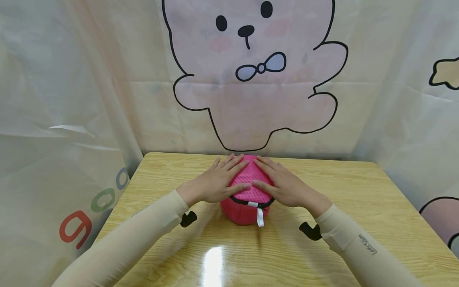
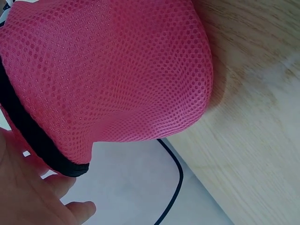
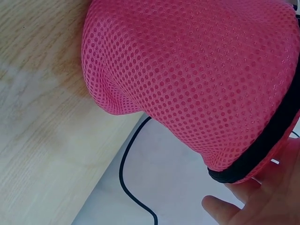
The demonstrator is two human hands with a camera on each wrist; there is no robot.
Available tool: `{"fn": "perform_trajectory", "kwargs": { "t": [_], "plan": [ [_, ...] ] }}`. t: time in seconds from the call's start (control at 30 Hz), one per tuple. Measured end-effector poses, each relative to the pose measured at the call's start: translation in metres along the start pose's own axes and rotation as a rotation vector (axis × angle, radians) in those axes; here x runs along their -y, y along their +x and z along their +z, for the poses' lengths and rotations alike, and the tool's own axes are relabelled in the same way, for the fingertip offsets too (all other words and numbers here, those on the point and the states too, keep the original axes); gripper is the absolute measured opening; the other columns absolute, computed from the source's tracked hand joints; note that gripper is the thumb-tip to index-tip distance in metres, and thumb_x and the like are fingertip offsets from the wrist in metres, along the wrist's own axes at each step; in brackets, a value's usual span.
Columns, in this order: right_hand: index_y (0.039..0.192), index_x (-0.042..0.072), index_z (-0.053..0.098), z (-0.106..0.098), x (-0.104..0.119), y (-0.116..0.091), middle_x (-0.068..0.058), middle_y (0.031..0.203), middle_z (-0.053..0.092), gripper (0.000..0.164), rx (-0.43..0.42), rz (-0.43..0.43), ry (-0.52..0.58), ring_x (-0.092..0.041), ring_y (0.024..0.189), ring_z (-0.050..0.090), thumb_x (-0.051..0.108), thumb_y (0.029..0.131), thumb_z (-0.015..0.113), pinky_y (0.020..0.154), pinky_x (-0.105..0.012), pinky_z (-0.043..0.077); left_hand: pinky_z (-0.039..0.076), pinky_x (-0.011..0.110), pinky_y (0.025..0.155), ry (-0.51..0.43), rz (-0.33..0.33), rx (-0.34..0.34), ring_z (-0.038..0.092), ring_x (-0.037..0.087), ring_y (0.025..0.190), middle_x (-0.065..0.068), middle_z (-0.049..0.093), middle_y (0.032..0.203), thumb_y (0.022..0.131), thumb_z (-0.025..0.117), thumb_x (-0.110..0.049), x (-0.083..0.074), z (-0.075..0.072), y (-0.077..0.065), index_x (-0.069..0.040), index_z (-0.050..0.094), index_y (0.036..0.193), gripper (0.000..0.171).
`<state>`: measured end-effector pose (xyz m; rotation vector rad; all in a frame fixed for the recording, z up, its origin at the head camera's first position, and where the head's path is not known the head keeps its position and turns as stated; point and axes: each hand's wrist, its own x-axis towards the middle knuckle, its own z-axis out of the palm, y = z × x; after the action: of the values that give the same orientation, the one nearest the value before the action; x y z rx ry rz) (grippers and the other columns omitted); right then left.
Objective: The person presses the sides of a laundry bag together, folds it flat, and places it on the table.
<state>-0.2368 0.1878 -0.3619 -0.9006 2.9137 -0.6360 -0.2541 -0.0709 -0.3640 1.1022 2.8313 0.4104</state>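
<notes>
A pink mesh bag point(image 1: 239, 213) with a rounded body stands on the table, near its back edge. Black trim point(image 2: 33, 126) runs round its upper part, and a white tag point(image 1: 260, 217) hangs from the front. My left hand point(image 1: 213, 182) rests on the bag's top from the left, fingers extended and spread over the mesh. From the right, my right hand point(image 1: 287, 186) lies on it in much the same way, the two thumbs nearly meeting at the front. In both wrist views, the fingers show beside the black trim and are partly hidden behind the bag.
The wooden table point(image 1: 172, 255) has a bright glare patch near the front. Behind it hangs a pale curtain point(image 1: 150, 115) printed with a cartoon bear. A thin black cable point(image 3: 123, 171) curves over the pale surface beyond the table's edge in both wrist views.
</notes>
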Motion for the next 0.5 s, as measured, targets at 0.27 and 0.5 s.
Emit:
{"fn": "perform_trajectory", "kwargs": {
  "t": [0.27,0.5],
  "plan": [
    [0.165,0.014,0.028,0.007,-0.003,0.002,-0.011,0.172,0.024,0.077,-0.004,-0.006,0.034,-0.040,0.157,0.027,0.056,0.105,0.051,0.122,-0.062,0.031,0.009,0.064,0.128,-0.011,-0.007,0.002,0.002,0.029,0.164,0.002,0.007,0.177,0.102,0.034,-0.073,0.004,0.007,0.001,-0.026,0.016,0.168,0.083],
    [0.165,0.014,0.028,0.012,-0.003,0.001,-0.011,0.173,0.022,0.078,0.007,0.006,0.054,-0.039,0.158,0.025,0.058,0.105,0.050,0.122,-0.063,0.031,0.011,0.066,0.127,-0.002,-0.004,0.011,0.003,0.032,0.163,0.002,0.006,0.177,0.102,0.034,-0.073,0.007,0.012,0.001,-0.025,0.016,0.168,0.084]
  ]
}}
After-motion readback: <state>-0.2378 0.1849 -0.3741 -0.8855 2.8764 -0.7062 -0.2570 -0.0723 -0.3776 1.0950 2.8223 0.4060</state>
